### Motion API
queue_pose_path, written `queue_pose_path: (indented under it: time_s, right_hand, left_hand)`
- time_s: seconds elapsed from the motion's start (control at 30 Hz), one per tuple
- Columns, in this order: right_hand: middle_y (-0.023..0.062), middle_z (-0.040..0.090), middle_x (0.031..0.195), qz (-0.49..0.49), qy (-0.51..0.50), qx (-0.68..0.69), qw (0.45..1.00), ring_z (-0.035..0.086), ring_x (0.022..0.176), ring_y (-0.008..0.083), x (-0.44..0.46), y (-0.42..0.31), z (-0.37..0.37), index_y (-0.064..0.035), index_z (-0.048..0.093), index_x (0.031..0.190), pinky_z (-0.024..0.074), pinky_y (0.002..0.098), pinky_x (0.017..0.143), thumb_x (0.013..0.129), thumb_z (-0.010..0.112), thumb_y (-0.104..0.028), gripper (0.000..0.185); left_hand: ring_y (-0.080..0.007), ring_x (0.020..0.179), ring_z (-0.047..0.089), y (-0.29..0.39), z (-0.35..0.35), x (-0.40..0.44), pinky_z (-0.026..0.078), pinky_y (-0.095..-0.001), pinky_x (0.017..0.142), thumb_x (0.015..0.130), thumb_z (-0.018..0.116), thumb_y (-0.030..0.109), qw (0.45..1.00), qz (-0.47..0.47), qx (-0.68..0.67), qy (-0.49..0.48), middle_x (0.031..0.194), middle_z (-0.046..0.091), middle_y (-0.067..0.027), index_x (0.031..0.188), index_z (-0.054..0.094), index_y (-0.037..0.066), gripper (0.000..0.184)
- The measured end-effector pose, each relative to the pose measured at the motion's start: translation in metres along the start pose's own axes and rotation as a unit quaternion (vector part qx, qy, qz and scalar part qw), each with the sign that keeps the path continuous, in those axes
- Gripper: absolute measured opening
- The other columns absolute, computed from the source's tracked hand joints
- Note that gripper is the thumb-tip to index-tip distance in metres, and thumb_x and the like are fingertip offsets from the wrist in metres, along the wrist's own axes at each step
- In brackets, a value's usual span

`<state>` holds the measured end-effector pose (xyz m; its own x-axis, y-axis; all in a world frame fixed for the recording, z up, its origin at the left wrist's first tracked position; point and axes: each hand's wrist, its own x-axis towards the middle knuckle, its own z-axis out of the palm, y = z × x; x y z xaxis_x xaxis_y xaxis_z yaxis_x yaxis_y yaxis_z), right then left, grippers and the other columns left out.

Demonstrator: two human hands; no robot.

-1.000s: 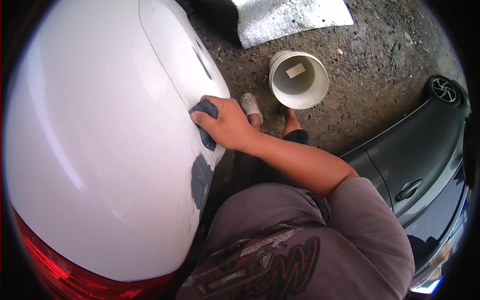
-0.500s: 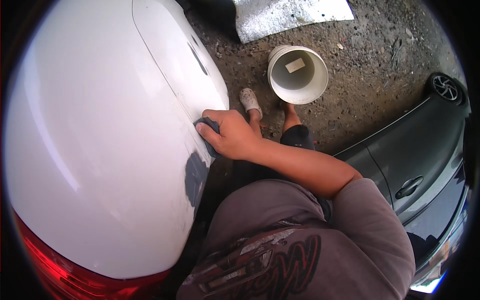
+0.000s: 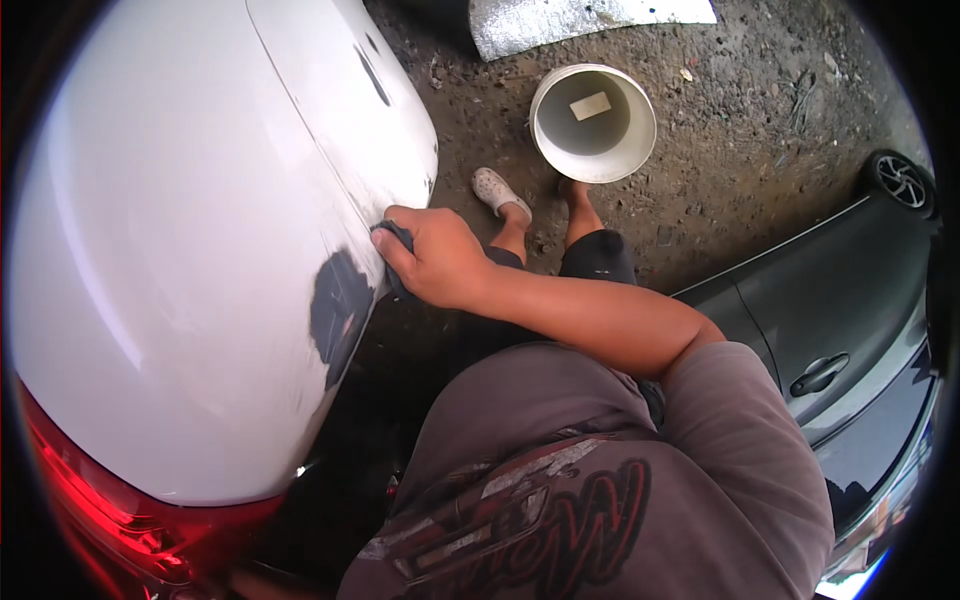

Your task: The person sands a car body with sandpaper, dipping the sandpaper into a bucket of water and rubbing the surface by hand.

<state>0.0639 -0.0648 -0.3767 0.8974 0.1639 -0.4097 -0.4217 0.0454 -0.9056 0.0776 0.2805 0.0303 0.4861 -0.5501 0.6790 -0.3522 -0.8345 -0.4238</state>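
Observation:
My right hand is closed around a dark grey sheet, with the thumb on top of it. Hand and sheet are at the edge of a white car body, beside a panel seam; the fingers' undersides are hidden. Just below and left of the hand, a dark grey patch shows on the white paint. Smaller dark marks lie farther up the panel. My left hand cannot be seen; a dim brownish shape at the bottom left edge is too dark to make out.
A white bucket with liquid and a pale rectangular piece stands beyond my feet. A silvery sheet lies on the dirt ground. A dark grey car is at the right, and a red tail light at lower left.
My right hand, with the dark sheet, has shifted down and left in view. The white car body and its grey patch also appear farther left, and the bucket higher, as the view shifts.

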Motion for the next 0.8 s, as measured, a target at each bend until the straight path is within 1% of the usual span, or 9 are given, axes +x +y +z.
queue_pose_path:
  time_s: [0.13, 0.2, 0.3, 0.4, 0.5, 0.53, 0.6, 0.73, 0.8]
  right_hand:
    - [0.0257, 0.065, 0.078, 0.0, 0.006, 0.022, 1.0, 0.065, 0.074, 0.047, -0.025, 0.011, 0.004, -0.0013, 0.066, 0.095, 0.0506, 0.0508, 0.069, 0.105, 0.065, -0.028, 0.029]
    - [0.0186, 0.07, 0.079, 0.012, 0.001, 0.038, 0.999, 0.069, 0.071, 0.0328, -0.029, 0.019, 0.0, -0.0015, 0.07, 0.102, 0.0535, 0.0438, 0.071, 0.103, 0.07, -0.027, 0.026]
    - [0.0216, 0.073, 0.083, 0.028, 0.098, 0.167, 0.981, 0.073, 0.075, 0.0347, -0.028, 0.024, -0.014, 0.0008, 0.071, 0.1, 0.0562, 0.0447, 0.074, 0.097, 0.076, -0.032, 0.034]
    - [0.0117, 0.076, 0.085, 0.013, 0.065, 0.202, 0.977, 0.073, 0.077, 0.0214, -0.03, 0.031, -0.025, 0.0009, 0.074, 0.101, 0.0567, 0.0386, 0.077, 0.097, 0.079, -0.034, 0.035]
    - [0.007, 0.075, 0.083, 0.066, 0.07, 0.282, 0.955, 0.071, 0.076, 0.015, -0.044, 0.018, -0.019, 0.0003, 0.076, 0.101, 0.0563, 0.0353, 0.075, 0.1, 0.077, -0.034, 0.035]
    - [0.0035, 0.075, 0.088, 0.079, 0.067, 0.331, 0.938, 0.068, 0.078, 0.011, -0.052, 0.018, -0.015, -0.0005, 0.076, 0.106, 0.0562, 0.0321, 0.075, 0.103, 0.076, -0.034, 0.033]
    - [0.0037, 0.075, 0.092, 0.092, 0.055, 0.377, 0.92, 0.069, 0.079, 0.0116, -0.071, 0.01, -0.011, -0.0006, 0.074, 0.112, 0.0566, 0.0318, 0.075, 0.103, 0.076, -0.033, 0.034]
    - [0.0051, 0.074, 0.108, 0.049, -0.002, 0.434, 0.899, 0.07, 0.093, 0.0129, -0.118, -0.017, -0.013, -0.0006, 0.067, 0.131, 0.0585, 0.0324, 0.085, 0.104, 0.073, -0.02, 0.034]
    - [0.006, 0.073, 0.116, 0.02, -0.05, 0.366, 0.929, 0.069, 0.106, 0.014, -0.137, -0.033, -0.02, -0.0009, 0.069, 0.132, 0.0567, 0.0329, 0.095, 0.101, 0.068, -0.003, 0.031]
  left_hand:
    - [-0.0293, 0.073, 0.071, -0.013, -0.01, 0.0, 0.059, -0.0385, 0.063, 0.104, 0.071, 0.041, 1.0, 0.017, -0.017, 0.013, 0.094, 0.077, -0.0204, 0.1, 0.075, -0.008, 0.05]
    - [-0.0291, 0.071, 0.071, -0.023, -0.011, 0.002, 0.059, -0.0382, 0.062, 0.103, 0.071, 0.041, 0.999, 0.024, -0.03, 0.019, 0.093, 0.077, -0.0205, 0.099, 0.075, -0.009, 0.05]
    - [-0.0288, 0.07, 0.071, -0.035, -0.011, 0.007, 0.059, -0.0379, 0.061, 0.103, 0.071, 0.041, 0.997, 0.031, -0.06, 0.034, 0.091, 0.078, -0.0207, 0.098, 0.075, -0.009, 0.051]
    - [-0.0275, 0.063, 0.069, -0.009, 0.003, 0.042, 0.059, -0.0382, 0.06, 0.102, 0.073, 0.045, 0.991, 0.035, -0.117, 0.06, 0.09, 0.077, -0.0194, 0.093, 0.072, -0.01, 0.055]
    - [-0.0265, 0.065, 0.07, 0.004, 0.006, 0.057, 0.06, -0.0388, 0.062, 0.105, 0.067, 0.048, 0.98, 0.184, -0.059, -0.043, 0.091, 0.077, -0.0187, 0.099, 0.071, -0.009, 0.058]
    - [-0.0272, 0.072, 0.071, 0.006, 0.005, 0.054, 0.061, -0.0393, 0.067, 0.105, 0.068, 0.046, 0.983, 0.165, -0.063, -0.05, 0.094, 0.077, -0.0197, 0.101, 0.071, -0.009, 0.055]
    - [-0.0289, 0.084, 0.073, 0.003, -0.005, 0.05, 0.062, -0.0402, 0.077, 0.106, 0.07, 0.041, 0.981, 0.184, 0.05, 0.021, 0.1, 0.076, -0.022, 0.107, 0.069, -0.009, 0.05]
    - [-0.0313, 0.103, 0.067, 0.186, 0.001, -0.023, 0.06, -0.0415, 0.08, 0.105, 0.067, 0.021, 0.968, 0.039, -0.226, -0.101, 0.118, 0.068, -0.0219, 0.12, 0.06, -0.014, 0.038]
    - [-0.0263, 0.104, 0.069, 0.253, 0.006, -0.064, 0.059, -0.0337, 0.078, 0.096, 0.078, 0.017, 0.797, -0.207, -0.432, -0.368, 0.127, 0.069, -0.0226, 0.141, 0.061, -0.009, 0.054]
